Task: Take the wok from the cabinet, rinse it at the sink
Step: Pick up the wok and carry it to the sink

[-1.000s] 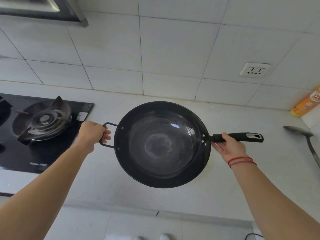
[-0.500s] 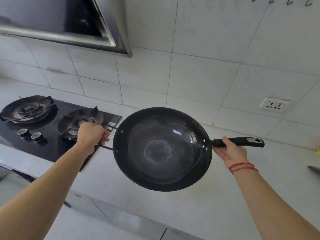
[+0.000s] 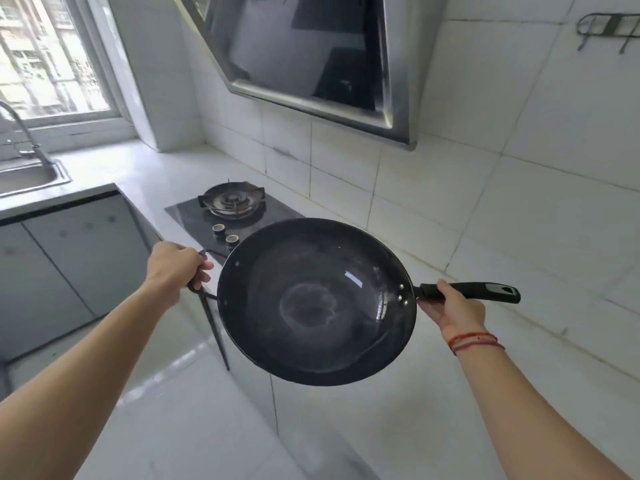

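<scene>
Dark metal, the wok [image 3: 315, 303] is held in the air at centre frame, its bowl open toward us. Its long axis runs left to right, with the straight black handle [image 3: 485, 292] pointing right. Our right hand [image 3: 450, 311] curls around that handle near the rivets, and our left hand [image 3: 173, 268] clenches the small loop handle [image 3: 198, 289] on the opposite rim. Just behind is a gas hob [image 3: 235, 216] set in a white countertop [image 3: 145, 168], under a range hood [image 3: 311, 53] on white tile. Sink [image 3: 52, 176], faucet [image 3: 20, 129] and window [image 3: 52, 53] sit at upper left.
</scene>
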Available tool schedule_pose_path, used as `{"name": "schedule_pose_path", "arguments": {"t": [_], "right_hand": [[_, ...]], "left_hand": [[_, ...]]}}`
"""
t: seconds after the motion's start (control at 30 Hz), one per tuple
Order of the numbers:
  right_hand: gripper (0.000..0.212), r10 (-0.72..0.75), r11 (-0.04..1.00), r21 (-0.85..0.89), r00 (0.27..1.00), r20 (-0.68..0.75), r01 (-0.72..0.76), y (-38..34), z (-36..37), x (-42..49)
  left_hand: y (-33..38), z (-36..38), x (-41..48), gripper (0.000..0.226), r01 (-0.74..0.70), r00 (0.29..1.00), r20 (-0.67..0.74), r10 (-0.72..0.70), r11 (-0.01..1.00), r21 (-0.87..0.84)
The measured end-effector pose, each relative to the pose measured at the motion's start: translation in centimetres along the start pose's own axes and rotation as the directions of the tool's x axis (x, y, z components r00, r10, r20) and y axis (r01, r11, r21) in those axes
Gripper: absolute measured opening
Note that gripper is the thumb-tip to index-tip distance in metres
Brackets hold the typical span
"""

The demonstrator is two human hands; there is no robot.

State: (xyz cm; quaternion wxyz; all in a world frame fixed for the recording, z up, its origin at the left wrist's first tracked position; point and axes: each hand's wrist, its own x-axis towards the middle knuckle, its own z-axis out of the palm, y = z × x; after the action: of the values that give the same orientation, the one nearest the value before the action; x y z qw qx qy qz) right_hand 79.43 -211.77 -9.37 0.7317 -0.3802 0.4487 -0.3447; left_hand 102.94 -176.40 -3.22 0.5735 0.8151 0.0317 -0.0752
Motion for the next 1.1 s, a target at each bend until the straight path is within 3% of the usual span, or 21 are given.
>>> {"name": "schedule_pose_path", "arguments": {"t": [0.4,0.47,0.63,1.1], "right_hand": [[0.017,0.167,0.976,-0.181,0.943,0.288,-0.118,8.6,16.3,-6.5],[0.025,0.2,0.967,-0.213,0.927,0.317,-0.136,10.1,18.7,-8.0],[0.022,0.252,0.952,-0.26,0.899,0.359,-0.163,13.9,24.4,-12.5],[0.01,0.25,0.924,-0.376,0.845,0.473,-0.063,22.2,37.0,-20.6]], "left_hand": [[-7.0,-18.4,-2.3,0.018,0.106,0.917,-0.379,-0.12,0.993,-0.057],[-8.0,-21.0,-2.8,0.019,0.11,0.897,-0.424,-0.124,0.992,-0.056],[-10.3,-27.1,-3.1,0.026,0.125,0.842,-0.525,-0.128,0.991,-0.041],[-17.2,-40.1,0.8,0.019,0.195,0.771,-0.593,-0.231,0.973,-0.126]]}}
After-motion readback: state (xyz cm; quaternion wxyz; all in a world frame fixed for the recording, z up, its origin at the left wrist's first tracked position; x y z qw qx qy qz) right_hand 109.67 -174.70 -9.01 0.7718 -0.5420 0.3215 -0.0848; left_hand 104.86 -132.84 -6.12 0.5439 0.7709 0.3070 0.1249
